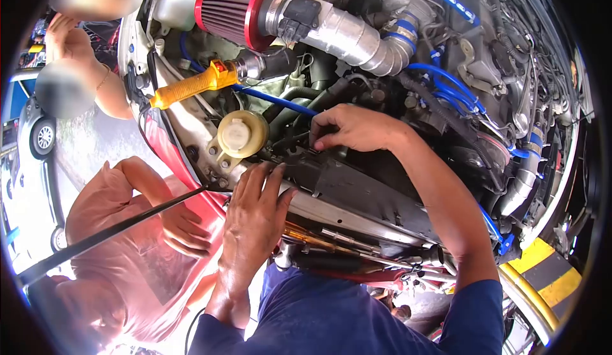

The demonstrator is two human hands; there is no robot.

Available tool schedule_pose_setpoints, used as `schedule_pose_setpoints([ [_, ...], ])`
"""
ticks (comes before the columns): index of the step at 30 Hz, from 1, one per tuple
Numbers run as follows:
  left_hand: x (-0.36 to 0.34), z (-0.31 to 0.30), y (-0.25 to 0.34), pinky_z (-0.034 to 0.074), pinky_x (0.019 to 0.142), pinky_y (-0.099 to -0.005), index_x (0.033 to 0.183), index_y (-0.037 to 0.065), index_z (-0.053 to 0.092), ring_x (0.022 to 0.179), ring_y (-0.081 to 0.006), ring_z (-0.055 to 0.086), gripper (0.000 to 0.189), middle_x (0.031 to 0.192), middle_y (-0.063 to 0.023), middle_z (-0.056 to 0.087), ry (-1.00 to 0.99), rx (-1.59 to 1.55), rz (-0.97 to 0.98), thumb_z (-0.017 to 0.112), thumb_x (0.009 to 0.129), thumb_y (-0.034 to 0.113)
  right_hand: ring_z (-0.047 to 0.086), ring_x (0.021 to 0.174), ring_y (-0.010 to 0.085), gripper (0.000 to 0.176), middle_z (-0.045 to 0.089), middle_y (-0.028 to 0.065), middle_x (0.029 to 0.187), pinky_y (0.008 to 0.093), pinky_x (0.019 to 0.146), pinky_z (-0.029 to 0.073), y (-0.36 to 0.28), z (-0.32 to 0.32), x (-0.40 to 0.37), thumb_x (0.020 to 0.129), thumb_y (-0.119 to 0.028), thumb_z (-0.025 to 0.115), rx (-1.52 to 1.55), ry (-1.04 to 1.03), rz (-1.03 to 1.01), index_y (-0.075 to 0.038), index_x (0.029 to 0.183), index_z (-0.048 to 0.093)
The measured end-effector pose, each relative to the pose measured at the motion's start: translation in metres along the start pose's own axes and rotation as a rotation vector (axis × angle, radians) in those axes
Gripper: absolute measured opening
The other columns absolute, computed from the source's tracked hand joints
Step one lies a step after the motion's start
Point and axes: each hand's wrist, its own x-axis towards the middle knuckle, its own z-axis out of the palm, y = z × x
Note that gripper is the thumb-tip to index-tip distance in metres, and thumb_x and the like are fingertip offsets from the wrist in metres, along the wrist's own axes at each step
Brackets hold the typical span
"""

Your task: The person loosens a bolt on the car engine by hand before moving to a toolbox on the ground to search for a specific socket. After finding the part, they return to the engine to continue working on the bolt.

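Observation:
My left hand (pixel 254 211) rests with fingers stretched out on the front edge of the engine bay, just below a yellowish capped reservoir (pixel 255 125). My right hand (pixel 357 129) reaches down behind the black radiator top (pixel 357 192), its thumb and fingers pinched together. Whatever lies between those fingertips is too small or hidden to make out. A blue hose (pixel 274 100) runs up to the right hand's knuckles. Left of it, a work lamp with an orange handle (pixel 191 87) lies across the bay.
A red cone air filter (pixel 233 11) joins a silver intake pipe (pixel 344 36). Slim metal tools (pixel 331 240) lie along the front edge. A dark rod (pixel 115 234) slants at left. Another person in a pink shirt (pixel 121 246) stands beside the fender; a second person's arm (pixel 111 94) shows behind.

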Motion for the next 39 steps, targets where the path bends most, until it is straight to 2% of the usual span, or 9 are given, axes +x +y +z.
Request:
schedule_pose_setpoints([
  [2,0.001,0.002,-0.003,0.05,0.1,-0.048,0.126,-0.004,0.063,0.118,-0.0397,0.06,0.039,0.124,-0.0213,0.061,-0.002,-0.023,0.001,0.073,0.093,0.015,0.064,0.086,0.0202,0.037,0.072,0.0116,0.09,0.0382,0.08,0.048,0.012,0.001,0.002,0.095,-0.038,0.073,0.099,0.0,-0.106,-0.003,0.108,0.073],
  [5,0.003,0.001,-0.005,0.049,0.1,-0.048,0.125,-0.004,0.064,0.117,-0.039,0.06,0.039,0.122,-0.0204,0.061,0.001,-0.03,0.01,0.074,0.092,0.014,0.065,0.089,0.0183,0.032,0.073,0.0097,0.092,0.0371,0.083,0.049,-0.009,-0.003,0.0,0.095,-0.033,0.073,-0.003,-0.02,0.216,-0.003,0.107,0.073],
  [11,0.007,0.007,-0.014,0.049,0.098,-0.0465,0.124,-0.001,0.066,0.112,-0.0368,0.06,0.039,0.118,-0.0179,0.061,0.032,-0.007,0.05,0.076,0.089,0.014,0.066,0.09,0.0189,0.029,0.073,0.01,0.093,0.0373,0.083,0.049,-0.003,-0.002,-0.001,0.096,-0.03,0.072,0.117,-0.026,-0.017,-0.003,0.108,0.073],
  [14,0.006,0.009,-0.017,0.048,0.098,-0.0469,0.124,0.0,0.067,0.113,-0.0365,0.06,0.04,0.119,-0.0173,0.06,0.029,-0.005,0.057,0.077,0.088,0.014,0.066,0.089,0.0193,0.028,0.073,0.0103,0.093,0.0377,0.082,0.049,-0.003,0.001,-0.001,0.095,-0.029,0.072,0.094,0.028,-0.01,-0.003,0.107,0.073],
  [17,0.005,0.011,-0.019,0.048,0.098,-0.0479,0.124,0.001,0.068,0.113,-0.0366,0.06,0.041,0.119,-0.0169,0.06,0.04,-0.004,0.054,0.079,0.087,0.015,0.067,0.092,0.019,0.026,0.074,0.0091,0.094,0.0365,0.086,0.05,-0.019,-0.002,-0.001,0.094,-0.026,0.074,-0.012,-0.022,0.163,-0.003,0.107,0.073],
  [23,0.005,0.014,-0.022,0.048,0.097,-0.0477,0.124,0.001,0.068,0.114,-0.0363,0.06,0.042,0.119,-0.0165,0.06,0.052,-0.02,0.051,0.079,0.086,0.016,0.066,0.094,0.0202,0.028,0.073,0.01,0.094,0.036,0.088,0.049,-0.003,-0.004,-0.001,0.093,-0.028,0.074,0.187,-0.05,0.011,-0.003,0.106,0.073],
  [26,0.006,0.016,-0.024,0.048,0.097,-0.0474,0.124,0.002,0.068,0.113,-0.036,0.06,0.042,0.119,-0.0162,0.061,0.057,-0.008,0.06,0.079,0.086,0.016,0.066,0.093,0.0183,0.025,0.074,0.0086,0.094,0.0352,0.087,0.049,-0.005,0.002,-0.002,0.093,-0.024,0.074,0.105,0.052,-0.006,-0.003,0.106,0.073],
  [32,0.005,0.018,-0.027,0.048,0.096,-0.0474,0.124,0.002,0.068,0.113,-0.036,0.06,0.043,0.119,-0.0158,0.06,0.06,-0.023,0.071,0.08,0.085,0.016,0.066,0.093,0.0186,0.026,0.074,0.0085,0.095,0.0359,0.087,0.049,-0.004,-0.002,-0.001,0.092,-0.024,0.075,0.123,-0.035,-0.019,-0.003,0.107,0.072],
  [39,0.005,0.02,-0.028,0.047,0.095,-0.0478,0.125,0.003,0.069,0.113,-0.0357,0.059,0.043,0.119,-0.0151,0.06,0.058,-0.035,0.055,0.08,0.085,0.016,0.067,0.092,0.0197,0.027,0.074,0.0094,0.095,0.0354,0.087,0.049,-0.018,0.0,-0.002,0.092,-0.027,0.075,0.037,0.017,0.114,-0.003,0.105,0.073],
])
